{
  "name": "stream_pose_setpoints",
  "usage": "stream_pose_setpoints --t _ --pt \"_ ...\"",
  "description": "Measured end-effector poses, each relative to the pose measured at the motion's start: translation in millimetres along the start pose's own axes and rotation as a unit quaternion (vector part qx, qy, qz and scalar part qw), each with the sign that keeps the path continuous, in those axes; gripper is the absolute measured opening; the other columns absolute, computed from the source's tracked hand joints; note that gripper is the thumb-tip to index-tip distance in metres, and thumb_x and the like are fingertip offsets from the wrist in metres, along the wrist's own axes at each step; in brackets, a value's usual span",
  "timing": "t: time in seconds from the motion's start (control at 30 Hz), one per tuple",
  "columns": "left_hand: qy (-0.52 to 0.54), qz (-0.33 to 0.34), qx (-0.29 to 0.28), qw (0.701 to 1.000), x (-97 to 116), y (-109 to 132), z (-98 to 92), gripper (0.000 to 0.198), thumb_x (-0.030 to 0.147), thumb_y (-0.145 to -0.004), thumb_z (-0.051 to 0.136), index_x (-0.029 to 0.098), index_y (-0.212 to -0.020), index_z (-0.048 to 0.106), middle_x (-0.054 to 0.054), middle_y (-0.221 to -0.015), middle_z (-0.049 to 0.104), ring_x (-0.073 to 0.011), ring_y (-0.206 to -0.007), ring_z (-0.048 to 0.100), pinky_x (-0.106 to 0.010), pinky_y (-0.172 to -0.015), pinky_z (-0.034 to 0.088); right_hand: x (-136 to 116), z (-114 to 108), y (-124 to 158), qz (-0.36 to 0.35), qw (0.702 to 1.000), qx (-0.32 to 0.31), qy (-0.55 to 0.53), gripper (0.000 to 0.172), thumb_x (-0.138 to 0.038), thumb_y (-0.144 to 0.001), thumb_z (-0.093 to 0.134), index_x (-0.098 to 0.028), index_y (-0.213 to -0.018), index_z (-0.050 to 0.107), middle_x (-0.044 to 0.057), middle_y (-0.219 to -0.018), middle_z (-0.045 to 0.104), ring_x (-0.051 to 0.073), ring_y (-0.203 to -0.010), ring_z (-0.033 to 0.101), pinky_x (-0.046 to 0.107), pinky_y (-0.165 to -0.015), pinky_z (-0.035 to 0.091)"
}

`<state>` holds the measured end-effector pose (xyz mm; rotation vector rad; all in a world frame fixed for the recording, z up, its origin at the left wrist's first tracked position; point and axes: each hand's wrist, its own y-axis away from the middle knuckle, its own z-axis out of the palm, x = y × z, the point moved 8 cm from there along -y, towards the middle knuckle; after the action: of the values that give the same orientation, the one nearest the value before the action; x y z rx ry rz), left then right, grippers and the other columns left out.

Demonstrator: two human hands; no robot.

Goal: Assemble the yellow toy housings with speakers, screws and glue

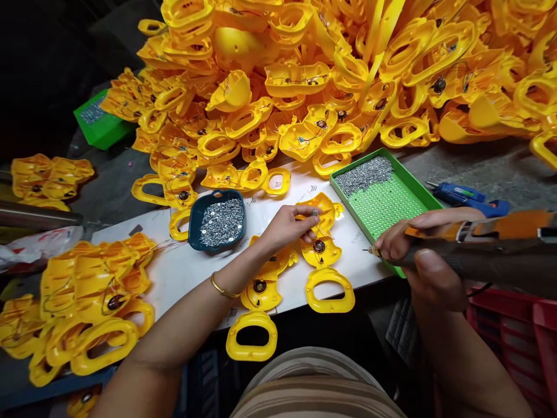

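My left hand pinches a small greyish piece between thumb and fingertips; its kind is too small to make out. It is over the upper part of a yellow plastic shell, which has a ring handle, a round speaker and thin wires. A second, similar shell lies beside it, partly hidden under my left forearm. My right hand is wrapped round an orange and dark electric screwdriver. The tool lies nearly level, its bit pointing left, apart from the shells and over the edge of the green tray.
A dark teal dish of screws and washers stands left of my left hand. Screws fill the tray's far end. Blue cutters lie behind the screwdriver. Yellow shells are heaped at the back, with another stack at left. A red crate stands low right.
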<state>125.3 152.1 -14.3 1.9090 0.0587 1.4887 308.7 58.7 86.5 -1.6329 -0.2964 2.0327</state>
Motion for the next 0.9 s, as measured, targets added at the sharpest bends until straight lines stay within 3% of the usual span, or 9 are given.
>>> stream_pose_setpoints --t 0.1,0.27,0.43,0.53,0.67,0.73,0.8,0.9 --pt "0.012 0.0 0.012 1.0 2.1 1.5 -0.9 0.006 0.011 -0.09 0.059 0.011 -0.092 0.065 -0.002 -0.074 0.07 -0.0053 -0.044 0.06 -0.016 -0.043 0.049 0.9 1.5 -0.1 -0.011 1.0 -0.004 -0.005 0.025 -0.027 -0.078 0.069 -0.024 -0.101 0.062 -0.002 -0.059 0.056 0.017 -0.05 0.055 0.036 -0.05 0.051" --pt "0.065 -0.016 -0.047 0.997 4.6 1.1 8.2 0.007 0.014 -0.095 0.049 0.015 -0.089 0.053 -0.008 -0.1 0.071 -0.0083 -0.047 0.066 -0.015 -0.036 0.045 1.6 1.5 -0.1 -0.014 1.0 0.005 0.007 0.024 -0.029 -0.077 0.069 -0.026 -0.1 0.063 -0.002 -0.058 0.057 0.018 -0.049 0.055 0.037 -0.047 0.05" --pt "0.084 -0.029 -0.047 0.995 3.3 -3.1 11.4 0.007 0.013 -0.091 0.056 0.013 -0.085 0.055 -0.004 -0.083 0.069 -0.004 -0.035 0.055 -0.014 -0.029 0.031 3.5 2.0 1.0 -0.009 1.0 -0.003 0.011 0.025 -0.031 -0.078 0.07 -0.026 -0.102 0.063 -0.002 -0.059 0.057 0.018 -0.049 0.055 0.037 -0.047 0.051" --pt "0.048 -0.011 -0.04 0.998 3.1 -3.4 12.8 0.004 0.014 -0.089 0.06 0.011 -0.088 0.063 0.001 -0.068 0.065 -0.002 -0.034 0.049 -0.014 -0.031 0.031 4.3 2.2 2.3 -0.011 1.0 -0.01 0.006 0.026 -0.03 -0.079 0.07 -0.025 -0.103 0.063 -0.003 -0.06 0.057 0.017 -0.05 0.056 0.035 -0.049 0.052" --pt "-0.11 0.073 -0.021 0.991 6.2 -0.1 12.1 0.025 0.016 -0.092 0.053 0.014 -0.112 0.067 0.004 -0.053 0.062 -0.0089 -0.041 0.057 -0.019 -0.044 0.045 5.5 2.3 2.6 0.004 1.0 -0.012 0.017 0.025 -0.029 -0.08 0.069 -0.023 -0.103 0.062 -0.002 -0.062 0.058 0.017 -0.053 0.058 0.036 -0.053 0.054" --pt "-0.208 0.166 0.019 0.964 15.4 4.6 10.0 0.025 0.015 -0.09 0.054 0.017 -0.11 0.068 -0.002 -0.074 0.073 -0.014 -0.062 0.069 -0.025 -0.062 0.054 2.1 1.1 1.7 0.0 1.0 -0.003 0.017 0.025 -0.03 -0.079 0.07 -0.023 -0.102 0.062 -0.002 -0.06 0.057 0.017 -0.051 0.057 0.036 -0.052 0.054" --pt "-0.279 0.244 0.07 0.926 23.4 11.3 7.5 0.022 0.014 -0.087 0.057 0.019 -0.105 0.068 -0.004 -0.096 0.075 -0.0178 -0.084 0.072 -0.028 -0.076 0.054 -2.5 -0.6 0.4 -0.003 1.0 0.003 0.019 0.024 -0.03 -0.078 0.071 -0.024 -0.1 0.062 -0.002 -0.058 0.056 0.018 -0.048 0.055 0.037 -0.05 0.054" --pt "-0.323 0.284 0.116 0.895 24.9 16.5 3.9 0.016 0.017 -0.088 0.059 0.018 -0.103 0.063 -0.003 -0.094 0.075 -0.0175 -0.086 0.072 -0.024 -0.072 0.052 -10.2 -6.6 -1.1 -0.006 1.0 0.005 0.029 0.026 -0.028 -0.077 0.07 -0.025 -0.102 0.063 -0.001 -0.058 0.056 0.02 -0.049 0.056 0.04 -0.05 0.054"
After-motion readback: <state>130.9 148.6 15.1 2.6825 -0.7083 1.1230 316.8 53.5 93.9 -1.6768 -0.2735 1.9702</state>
